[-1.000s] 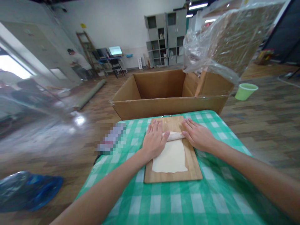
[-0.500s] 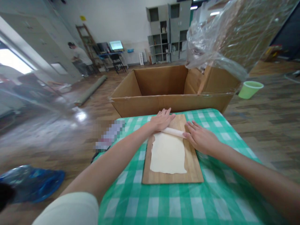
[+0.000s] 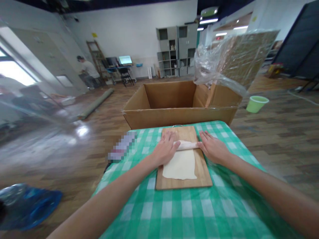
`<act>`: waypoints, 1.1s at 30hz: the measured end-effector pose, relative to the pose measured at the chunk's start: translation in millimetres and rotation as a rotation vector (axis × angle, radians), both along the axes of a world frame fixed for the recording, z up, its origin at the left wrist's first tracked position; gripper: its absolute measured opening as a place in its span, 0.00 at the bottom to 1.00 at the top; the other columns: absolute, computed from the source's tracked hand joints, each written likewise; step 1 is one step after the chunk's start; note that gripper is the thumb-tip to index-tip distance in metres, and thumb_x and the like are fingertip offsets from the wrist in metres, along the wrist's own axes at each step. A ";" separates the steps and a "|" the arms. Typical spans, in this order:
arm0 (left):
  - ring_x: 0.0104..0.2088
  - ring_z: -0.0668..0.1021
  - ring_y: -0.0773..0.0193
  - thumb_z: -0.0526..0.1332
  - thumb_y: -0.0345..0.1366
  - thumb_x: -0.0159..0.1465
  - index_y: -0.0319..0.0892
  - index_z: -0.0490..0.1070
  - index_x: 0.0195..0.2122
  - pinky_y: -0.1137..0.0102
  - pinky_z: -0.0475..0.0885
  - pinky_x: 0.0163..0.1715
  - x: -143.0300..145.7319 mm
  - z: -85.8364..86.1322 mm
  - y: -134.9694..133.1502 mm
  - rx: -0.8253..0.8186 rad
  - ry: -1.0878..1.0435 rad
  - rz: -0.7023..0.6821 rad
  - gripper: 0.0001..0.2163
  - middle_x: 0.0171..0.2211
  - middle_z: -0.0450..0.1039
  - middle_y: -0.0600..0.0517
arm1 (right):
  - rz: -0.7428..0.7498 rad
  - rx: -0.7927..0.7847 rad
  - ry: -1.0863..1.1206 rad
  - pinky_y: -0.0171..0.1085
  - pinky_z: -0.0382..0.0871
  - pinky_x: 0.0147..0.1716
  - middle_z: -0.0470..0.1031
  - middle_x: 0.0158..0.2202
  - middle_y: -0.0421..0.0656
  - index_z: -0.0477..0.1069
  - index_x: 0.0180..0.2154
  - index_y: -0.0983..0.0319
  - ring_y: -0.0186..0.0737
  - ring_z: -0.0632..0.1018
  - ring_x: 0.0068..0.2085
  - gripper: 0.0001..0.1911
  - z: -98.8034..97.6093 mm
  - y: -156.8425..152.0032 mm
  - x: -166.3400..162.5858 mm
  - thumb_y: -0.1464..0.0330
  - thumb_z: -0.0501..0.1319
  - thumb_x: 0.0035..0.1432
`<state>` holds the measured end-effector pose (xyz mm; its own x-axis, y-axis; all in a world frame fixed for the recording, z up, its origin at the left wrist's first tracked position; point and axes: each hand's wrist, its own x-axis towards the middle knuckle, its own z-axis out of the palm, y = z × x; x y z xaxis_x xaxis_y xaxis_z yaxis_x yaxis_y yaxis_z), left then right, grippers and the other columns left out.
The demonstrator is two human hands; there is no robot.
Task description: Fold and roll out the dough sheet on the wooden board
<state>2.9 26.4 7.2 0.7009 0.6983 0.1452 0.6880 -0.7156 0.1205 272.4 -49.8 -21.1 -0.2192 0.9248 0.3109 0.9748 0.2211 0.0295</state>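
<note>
No lettering, brand or number can be read. The lit computer monitor (image 3: 125, 60) and the yellow patch (image 3: 94, 35) on the wall (image 3: 139, 30) are too small to make out; the object (image 3: 122, 147) at the checked tablecloth's (image 3: 171, 210) left edge is pixelated.

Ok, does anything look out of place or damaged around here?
Nothing looks spilled on the wooden board; the pale sheet merely has a wavy near edge. Beyond, loose plastic wrap bunches untidily over one end of the open cardboard box.
</note>
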 end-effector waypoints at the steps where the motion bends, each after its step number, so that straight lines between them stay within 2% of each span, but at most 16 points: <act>1: 0.75 0.55 0.47 0.34 0.49 0.77 0.31 0.53 0.71 0.51 0.53 0.72 -3.5 1.4 -11.4 0.005 -0.003 0.006 0.32 0.72 0.56 0.34 | -0.012 0.012 0.018 0.57 0.61 0.68 0.64 0.68 0.64 0.59 0.69 0.77 0.61 0.63 0.71 0.34 -0.9 -10.2 -1.9 0.58 0.45 0.75; 5: 0.75 0.52 0.44 0.37 0.56 0.76 0.25 0.52 0.72 0.51 0.50 0.73 -9.3 5.0 -50.0 0.061 0.020 -0.018 0.38 0.73 0.51 0.30 | 0.011 0.042 0.015 0.56 0.59 0.69 0.59 0.71 0.65 0.57 0.70 0.79 0.60 0.58 0.73 0.38 -0.1 -55.3 -8.5 0.54 0.46 0.74; 8: 0.75 0.52 0.43 0.40 0.59 0.74 0.23 0.52 0.72 0.51 0.50 0.73 -10.0 3.9 -66.4 0.090 0.028 -0.025 0.41 0.74 0.49 0.29 | 0.032 -0.015 0.015 0.54 0.61 0.68 0.64 0.69 0.62 0.60 0.69 0.76 0.58 0.63 0.71 0.36 3.6 -81.4 -13.6 0.54 0.45 0.75; 11: 0.75 0.52 0.42 0.41 0.61 0.73 0.22 0.54 0.71 0.51 0.49 0.73 -6.8 2.8 -68.4 0.090 0.025 -0.008 0.43 0.73 0.49 0.28 | 0.015 -0.098 0.030 0.51 0.65 0.66 0.68 0.67 0.60 0.63 0.67 0.74 0.56 0.67 0.69 0.36 7.4 -86.7 -16.7 0.53 0.42 0.76; 14: 0.74 0.56 0.42 0.41 0.62 0.73 0.23 0.56 0.70 0.49 0.50 0.73 1.0 5.5 -61.5 0.049 0.027 0.018 0.43 0.72 0.54 0.28 | -0.029 -0.124 0.034 0.51 0.62 0.67 0.68 0.67 0.60 0.64 0.67 0.74 0.57 0.64 0.71 0.37 11.0 -64.2 -13.7 0.53 0.40 0.76; 17: 0.73 0.60 0.42 0.40 0.63 0.72 0.26 0.57 0.70 0.49 0.49 0.73 7.9 9.9 -58.5 0.002 0.024 0.032 0.43 0.71 0.57 0.30 | -0.074 -0.115 0.015 0.57 0.58 0.68 0.61 0.70 0.61 0.64 0.67 0.74 0.61 0.58 0.73 0.38 13.8 -21.4 -5.9 0.53 0.38 0.76; 21: 0.74 0.58 0.43 0.42 0.63 0.72 0.28 0.55 0.71 0.48 0.49 0.73 10.8 12.6 -69.9 -0.039 -0.012 0.016 0.42 0.72 0.56 0.31 | -0.082 -0.123 -0.002 0.59 0.54 0.69 0.58 0.72 0.62 0.64 0.68 0.74 0.62 0.55 0.74 0.36 15.3 38.1 0.2 0.55 0.39 0.76; 24: 0.74 0.58 0.42 0.43 0.63 0.72 0.29 0.52 0.72 0.48 0.51 0.72 11.8 12.1 -81.9 -0.070 -0.047 0.016 0.42 0.72 0.55 0.31 | -0.014 -0.128 -0.020 0.58 0.52 0.70 0.58 0.72 0.62 0.65 0.67 0.74 0.60 0.55 0.74 0.33 15.1 66.1 -0.4 0.58 0.41 0.76; 28: 0.75 0.54 0.40 0.44 0.64 0.70 0.25 0.49 0.73 0.49 0.50 0.73 14.2 12.3 -94.1 -0.078 -0.060 0.008 0.45 0.73 0.51 0.28 | 0.082 -0.121 -0.050 0.57 0.50 0.71 0.58 0.71 0.65 0.63 0.67 0.78 0.60 0.54 0.74 0.33 13.6 70.6 0.9 0.60 0.41 0.75; 33: 0.75 0.50 0.40 0.46 0.65 0.69 0.26 0.48 0.73 0.49 0.50 0.73 17.5 17.1 -112.0 -0.074 -0.086 -0.025 0.47 0.74 0.49 0.28 | 0.059 -0.109 -0.021 0.55 0.50 0.71 0.54 0.72 0.67 0.56 0.69 0.83 0.60 0.51 0.75 0.36 10.4 45.7 10.8 0.60 0.41 0.75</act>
